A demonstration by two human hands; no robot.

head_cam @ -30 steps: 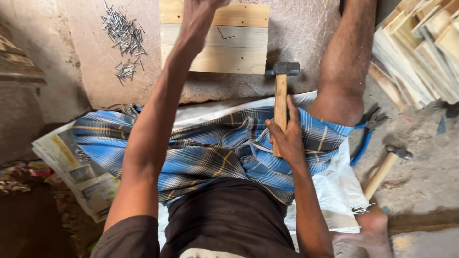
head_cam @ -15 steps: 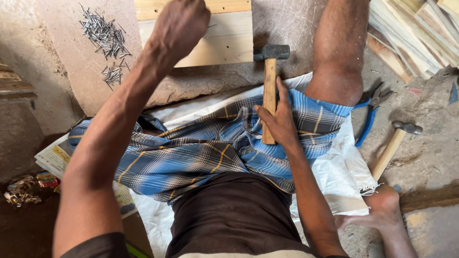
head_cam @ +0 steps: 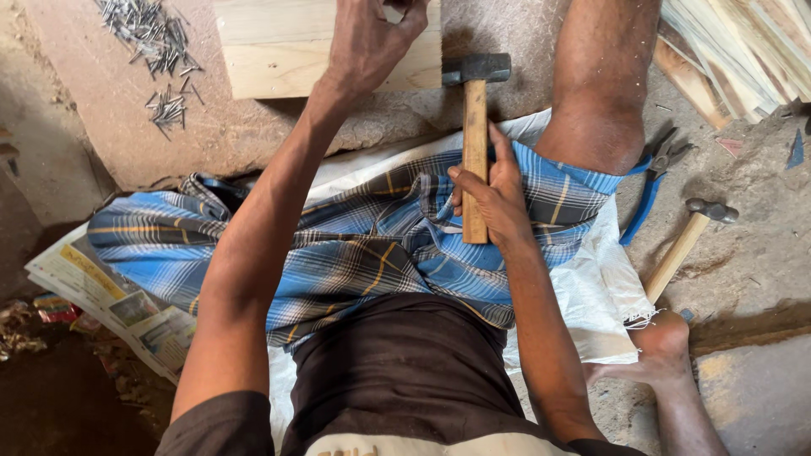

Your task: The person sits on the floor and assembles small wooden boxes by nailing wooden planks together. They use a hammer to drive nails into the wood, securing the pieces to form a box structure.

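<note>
Two hands: right hand grips hammer; left hand pinched over board.

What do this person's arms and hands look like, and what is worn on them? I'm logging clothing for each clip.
Both arms are bare from the shoulder down. The left hand and right hand wear no gloves; no rings, watch or bracelets show. Only short dark brown sleeves show at the shoulders, part of a dark brown shirt.

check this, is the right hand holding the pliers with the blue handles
No, the right hand grips the wooden-handled hammer, while the blue-handled pliers lie untouched on the ground beside the knee.
</note>
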